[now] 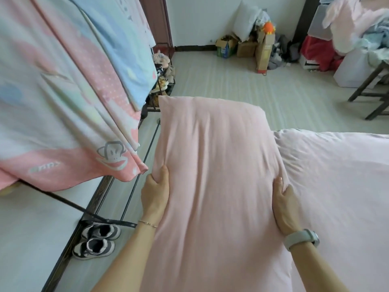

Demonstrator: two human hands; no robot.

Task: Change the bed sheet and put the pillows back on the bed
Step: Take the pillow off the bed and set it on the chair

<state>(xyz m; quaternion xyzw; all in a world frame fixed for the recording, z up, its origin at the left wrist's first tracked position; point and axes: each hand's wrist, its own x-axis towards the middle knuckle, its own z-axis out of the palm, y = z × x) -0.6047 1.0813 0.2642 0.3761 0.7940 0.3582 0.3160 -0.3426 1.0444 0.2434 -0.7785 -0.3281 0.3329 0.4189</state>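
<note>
Bed (341,186), right, covered by a pale pink sheet lying smooth with light creases. Hanging printed blanket (63,98), left, pink, blue and white, bearing a cartoon monkey-head logo (111,153); white lettering beside the logo is too blurred to read. Pink pillow (212,175), centre, held lengthwise away from the viewer, its right edge overlapping the bed's left edge, its far end above the floor. Left hand (155,192) grips the pillow's left edge, thumb on top pinching a fold of fabric; a thin bracelet (147,224) circles the wrist. Right hand (283,207) clasps the right edge, fingers curled into the cover; a grey watch (303,239) on the wrist. Pair of sneakers (96,241) on the floor, lower left. Cardboard boxes (244,47) against the far wall; their printing is illegible.
</note>
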